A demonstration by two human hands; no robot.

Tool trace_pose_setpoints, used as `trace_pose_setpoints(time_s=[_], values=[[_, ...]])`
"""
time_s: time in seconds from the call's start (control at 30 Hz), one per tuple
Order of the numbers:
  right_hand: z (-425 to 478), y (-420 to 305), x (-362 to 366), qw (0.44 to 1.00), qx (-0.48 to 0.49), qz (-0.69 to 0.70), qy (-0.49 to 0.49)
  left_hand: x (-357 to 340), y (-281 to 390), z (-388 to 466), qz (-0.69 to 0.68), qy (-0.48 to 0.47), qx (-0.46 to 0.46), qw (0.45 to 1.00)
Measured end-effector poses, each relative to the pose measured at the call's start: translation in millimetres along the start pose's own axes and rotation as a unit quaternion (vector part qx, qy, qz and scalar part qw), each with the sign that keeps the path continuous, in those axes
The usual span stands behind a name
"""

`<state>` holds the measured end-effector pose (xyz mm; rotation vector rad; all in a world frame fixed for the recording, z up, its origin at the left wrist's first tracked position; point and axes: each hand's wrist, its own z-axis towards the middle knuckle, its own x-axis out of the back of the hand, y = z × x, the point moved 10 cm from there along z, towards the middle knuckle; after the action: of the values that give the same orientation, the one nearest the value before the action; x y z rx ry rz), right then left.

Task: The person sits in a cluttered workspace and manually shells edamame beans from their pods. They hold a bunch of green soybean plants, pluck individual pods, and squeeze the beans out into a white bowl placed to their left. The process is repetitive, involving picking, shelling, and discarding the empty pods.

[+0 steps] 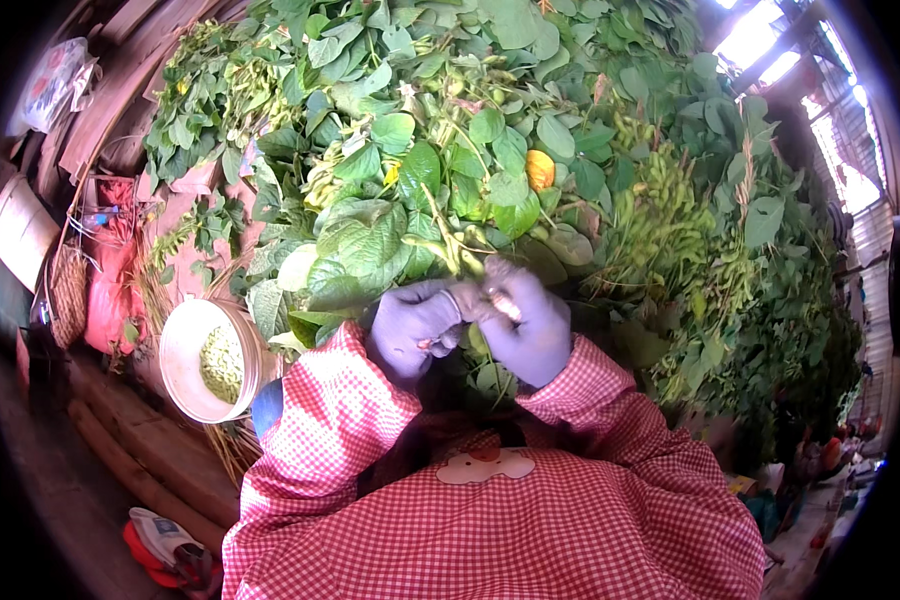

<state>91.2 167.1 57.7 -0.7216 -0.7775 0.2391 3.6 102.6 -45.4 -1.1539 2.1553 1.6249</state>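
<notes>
My left hand (416, 330) and my right hand (529, 330), both in lavender-grey gloves, meet in front of my chest. Their fingertips close together around the lower end of a small soybean sprig (450, 232). Several green pods hang from the sprig, which points away from me over the leaves. The fingers hide exactly where each hand grips it, and the fingertips are slightly blurred. Beyond the hands spreads a large heap of leafy soybean plants (367, 232). To the left, a white plastic bucket (176, 360) holds shelled green beans (223, 364).
Pod-laden stalks (656, 217) lie piled on the right. At the left are a red mesh sack (112, 285), a white bucket (22, 229) lying tilted, and a plastic bag (58, 86) on wooden boards. A red and white cap-like item (169, 551) sits low left, beside long timbers (142, 465).
</notes>
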Motion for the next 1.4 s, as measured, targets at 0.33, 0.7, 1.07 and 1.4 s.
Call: trace_pose_setpoints(time_s=[0.33,0.7,1.07,1.4], values=[[-20.5,43.2,-16.9,0.890,-0.323,0.297,-0.125,-2.5,1.4,0.6,0.080,0.006,-0.018,0.997],[-31.1,41.2,-42.1,0.804,-0.414,0.348,-0.247,-19.3,32.1,-10.5,0.369,-0.033,-0.282,0.885],[-24.6,41.2,-39.4,0.868,-0.339,0.227,-0.283,-28.2,41.0,-20.2,0.519,0.030,-0.356,0.777],[-22.3,47.0,-39.0,0.899,-0.287,0.189,-0.271,1.6,11.0,1.1,0.227,0.014,-0.126,0.966]])
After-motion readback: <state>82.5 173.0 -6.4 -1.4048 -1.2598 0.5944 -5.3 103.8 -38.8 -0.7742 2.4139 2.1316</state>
